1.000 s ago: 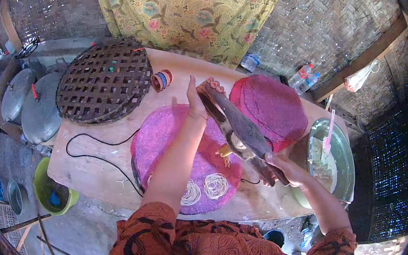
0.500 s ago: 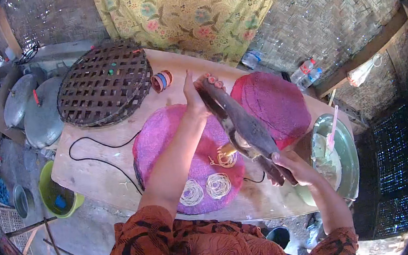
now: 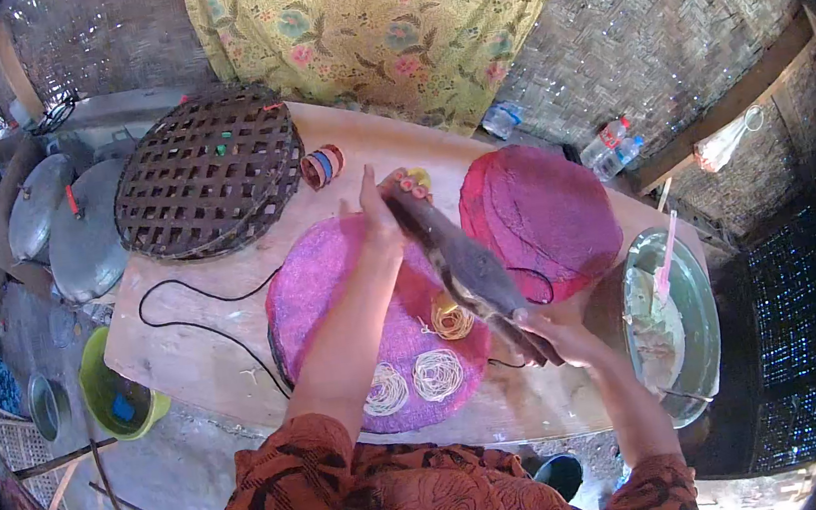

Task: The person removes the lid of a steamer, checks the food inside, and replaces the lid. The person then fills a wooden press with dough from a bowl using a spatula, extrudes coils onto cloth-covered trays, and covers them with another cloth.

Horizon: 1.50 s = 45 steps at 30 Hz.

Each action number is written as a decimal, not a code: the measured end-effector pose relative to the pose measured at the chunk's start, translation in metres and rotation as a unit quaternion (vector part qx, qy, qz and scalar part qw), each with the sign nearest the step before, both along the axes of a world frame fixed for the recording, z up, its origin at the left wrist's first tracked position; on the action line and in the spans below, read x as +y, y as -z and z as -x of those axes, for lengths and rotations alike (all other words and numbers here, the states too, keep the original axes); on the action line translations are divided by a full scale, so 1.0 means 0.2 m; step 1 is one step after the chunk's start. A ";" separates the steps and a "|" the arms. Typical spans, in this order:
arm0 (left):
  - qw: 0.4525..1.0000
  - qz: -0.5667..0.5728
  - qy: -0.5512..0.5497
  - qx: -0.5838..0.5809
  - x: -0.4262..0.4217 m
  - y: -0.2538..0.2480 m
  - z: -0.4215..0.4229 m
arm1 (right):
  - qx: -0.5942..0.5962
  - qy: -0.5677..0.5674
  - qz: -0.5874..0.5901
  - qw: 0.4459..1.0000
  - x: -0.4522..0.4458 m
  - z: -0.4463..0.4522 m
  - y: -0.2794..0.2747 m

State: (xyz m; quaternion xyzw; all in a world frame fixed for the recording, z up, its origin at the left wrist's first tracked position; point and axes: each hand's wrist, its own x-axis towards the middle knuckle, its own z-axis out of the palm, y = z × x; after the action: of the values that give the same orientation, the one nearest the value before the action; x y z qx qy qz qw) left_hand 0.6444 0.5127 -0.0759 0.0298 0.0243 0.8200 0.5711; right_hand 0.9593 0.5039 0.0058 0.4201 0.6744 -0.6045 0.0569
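A long dark wooden hand press [image 3: 459,264] slants across the middle, its two long halves nearly together. My left hand [image 3: 382,220] is closed around its upper end, fingertips curled over the far side. My right hand [image 3: 563,338] grips the lower end, its thumb on top. Below the press lies a round pink mesh mat [image 3: 315,276]. Near its front edge are two coils of thin pale strands, one left [image 3: 383,391] and one right [image 3: 437,375]. A yellower strand coil [image 3: 452,318] sits just under the press, which partly hides it.
More round pink mats [image 3: 544,209] are stacked at the right. A green basin [image 3: 703,322] holds pale dough and a pink-handled tool [image 3: 668,256]. Striped rings [image 3: 323,167] and a dark woven tray [image 3: 207,167] are behind. A black cord [image 3: 204,319] crosses the table [image 3: 190,371].
Both hands and the press have moved slightly left, with the lower end raised a little. The press halves are closer together, and the pale part beneath it no longer shows.
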 end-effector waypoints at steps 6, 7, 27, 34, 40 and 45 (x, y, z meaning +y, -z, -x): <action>0.996 0.037 -0.060 -0.061 -0.18 -0.01 -0.05 | -0.020 -0.048 0.094 0.994 0.01 0.00 -0.22; 0.996 0.037 -0.061 -0.061 -0.22 -0.09 -0.03 | -0.020 -0.048 0.094 0.994 0.01 0.02 -0.26; 0.693 0.211 -0.552 0.413 -2.33 -1.00 0.15 | 0.020 -0.203 -0.632 0.748 -0.24 0.53 0.42; 0.677 0.257 -0.584 0.366 -2.57 -0.91 0.14 | 0.100 -0.166 -0.485 0.853 -0.10 0.45 0.55; 0.781 0.085 -0.453 0.421 -2.53 -0.89 0.27 | 0.114 -0.103 -0.451 0.879 -0.03 0.38 0.49; 0.838 0.025 -0.413 0.355 -2.26 -0.94 0.27 | 0.073 -0.162 -0.538 0.824 -0.22 0.41 0.32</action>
State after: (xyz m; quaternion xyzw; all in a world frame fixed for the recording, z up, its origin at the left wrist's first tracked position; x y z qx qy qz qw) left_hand 0.5912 0.0597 0.1130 0.2914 0.2560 0.9122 0.1323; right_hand 0.8782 0.4598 -0.0592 0.2234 0.9532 -0.1570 -0.1300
